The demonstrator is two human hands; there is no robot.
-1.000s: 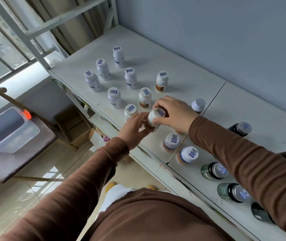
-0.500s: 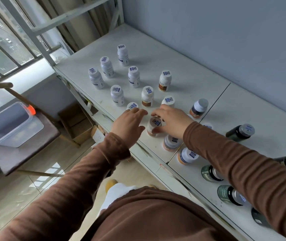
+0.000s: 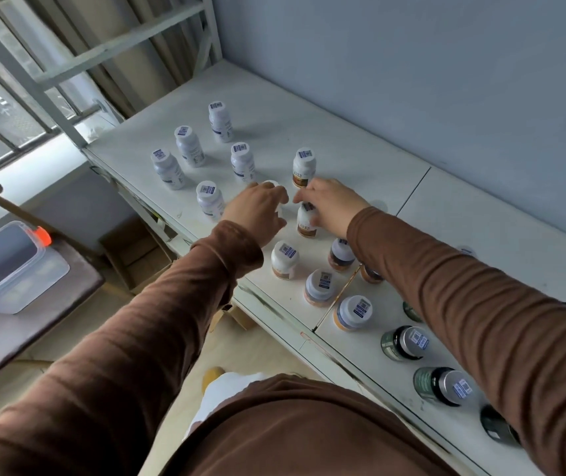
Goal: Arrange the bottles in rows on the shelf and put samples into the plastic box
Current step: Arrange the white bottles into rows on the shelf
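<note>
Left hand (image 3: 257, 209) curls over a white bottle (image 3: 272, 184); right hand (image 3: 331, 204) grips an orange one (image 3: 306, 224) just beneath. I'd slide both level with the neighbouring rows.

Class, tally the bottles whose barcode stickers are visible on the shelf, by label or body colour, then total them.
White bottles with blue labels: 5
Bottles with orange-brown labels: 6
Dark green bottles: 2
Total: 13
</note>
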